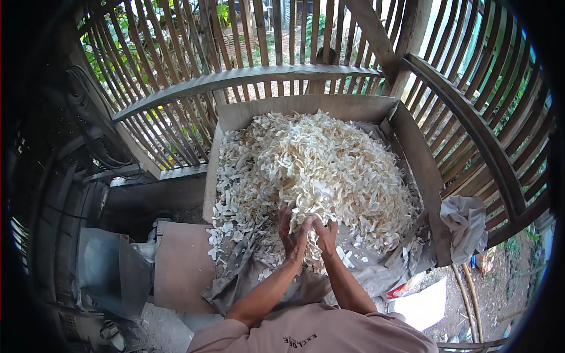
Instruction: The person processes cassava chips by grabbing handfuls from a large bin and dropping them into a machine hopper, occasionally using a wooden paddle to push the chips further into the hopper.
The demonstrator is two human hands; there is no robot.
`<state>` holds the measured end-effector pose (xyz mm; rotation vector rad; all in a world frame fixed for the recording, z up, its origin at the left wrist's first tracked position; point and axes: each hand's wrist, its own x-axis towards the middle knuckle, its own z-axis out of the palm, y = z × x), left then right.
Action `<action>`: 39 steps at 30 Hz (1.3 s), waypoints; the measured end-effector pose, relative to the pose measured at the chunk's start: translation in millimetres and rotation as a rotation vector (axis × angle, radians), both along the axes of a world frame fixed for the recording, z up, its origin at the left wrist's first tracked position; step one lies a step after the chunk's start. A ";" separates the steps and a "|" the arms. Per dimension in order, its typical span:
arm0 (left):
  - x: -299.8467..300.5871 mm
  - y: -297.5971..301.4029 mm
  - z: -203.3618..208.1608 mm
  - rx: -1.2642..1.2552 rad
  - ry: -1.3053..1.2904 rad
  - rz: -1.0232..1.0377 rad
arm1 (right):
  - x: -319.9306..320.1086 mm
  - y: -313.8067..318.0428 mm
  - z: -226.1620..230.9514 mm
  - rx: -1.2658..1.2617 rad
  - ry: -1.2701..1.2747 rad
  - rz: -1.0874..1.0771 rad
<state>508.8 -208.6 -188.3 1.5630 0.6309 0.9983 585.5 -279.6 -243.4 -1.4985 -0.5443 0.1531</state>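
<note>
Matt chips [335,153] with rough, papery faces heap up around and beyond the hands [293,240], over dull, wrinkled cloth [247,276] that shows just below them. Past the hands, worn, matt wooden boards [306,107] edge the chips, and farther off stand rough wooden slats [261,35] crossed by a smoother wooden rail [253,76] with a faint sheen. Left of the hands lies a smooth, matt panel [183,265]; to their right hangs a crumpled, matt rag [464,226] of cloth.

Shed with slatted wooden walls [262,75]

A crumpled pale cloth [463,225] hangs beside slatted walls [253,75], near two poles [472,303].
</note>
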 end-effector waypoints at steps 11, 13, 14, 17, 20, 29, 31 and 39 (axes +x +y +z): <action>-0.8 5.2 40.9 -0.093 -0.336 0.000 | -13.3 11.1 46.7 0.078 0.363 -0.076; -9.2 8.0 45.9 -0.141 -0.325 -0.001 | -25.3 15.7 81.3 0.178 0.427 0.041; -12.0 9.8 52.6 -0.103 -0.355 0.004 | -28.1 16.7 88.0 0.202 0.387 0.052; -24.7 16.8 70.3 -0.064 -0.408 0.003 | -34.5 23.5 99.2 0.194 0.320 0.083; -43.4 30.3 90.9 0.107 -0.413 0.094 | -59.2 39.3 129.7 0.196 0.228 -0.017; -176.5 97.7 175.7 -0.034 -0.599 0.310 | -160.6 147.6 215.9 0.259 -0.014 0.520; -227.0 118.0 197.9 -0.035 -0.661 0.481 | -221.2 178.6 266.8 0.341 0.035 0.757; -403.0 176.8 236.5 -0.012 -0.449 1.065 | -406.6 283.4 282.9 0.366 0.279 1.262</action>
